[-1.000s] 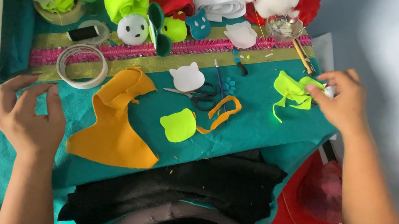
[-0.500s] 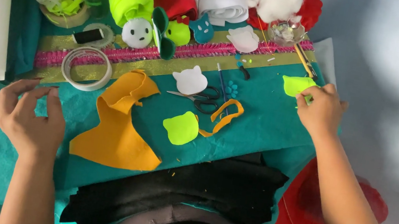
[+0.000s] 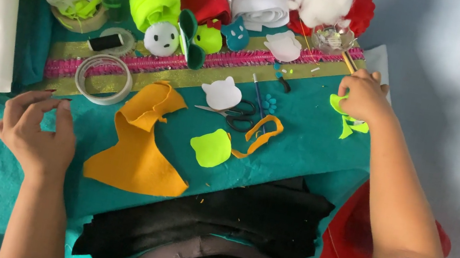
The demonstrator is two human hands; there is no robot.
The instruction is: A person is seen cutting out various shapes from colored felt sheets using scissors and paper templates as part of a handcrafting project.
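Right hand gathers lime felt scraps at the far right edge of the teal cloth.

The right hand [image 3: 364, 95] closes loosely on lime-green felt scraps [image 3: 349, 123]; the left hand [image 3: 37, 130] rests empty near left, fingers curled, on the teal cloth [image 3: 303, 142]. The scraps sit just beside the cloth's edge, so a careless pull could drop pieces off it. The scissors [image 3: 231, 115], blades toward the white cat shape [image 3: 221, 95], could snag a sleeve. A small clear dish [image 3: 333, 39] far right holds small bits I cannot make out.

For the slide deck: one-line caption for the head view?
Right hand on lime felt scraps; left hand rests on teal cloth.
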